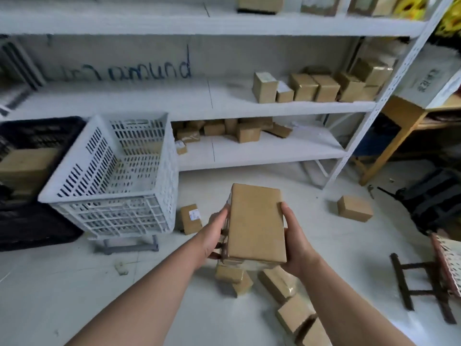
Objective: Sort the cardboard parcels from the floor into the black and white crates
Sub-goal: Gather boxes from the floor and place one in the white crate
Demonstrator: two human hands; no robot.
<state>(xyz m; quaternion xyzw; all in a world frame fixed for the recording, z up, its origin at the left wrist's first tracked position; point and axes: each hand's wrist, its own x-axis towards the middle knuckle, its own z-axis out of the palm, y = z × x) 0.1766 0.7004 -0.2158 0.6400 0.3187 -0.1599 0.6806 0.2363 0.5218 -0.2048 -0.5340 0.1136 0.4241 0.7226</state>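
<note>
Two sides of the parcel (257,223) are clamped by left hand (214,233) and right hand (296,245). Lower it level into the white crate (129,117).

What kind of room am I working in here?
Likely a parcel stockroom: white metal shelving holds cardboard boxes, loose parcels lie on the floor, a white crate and a black crate stand beside it.
</note>
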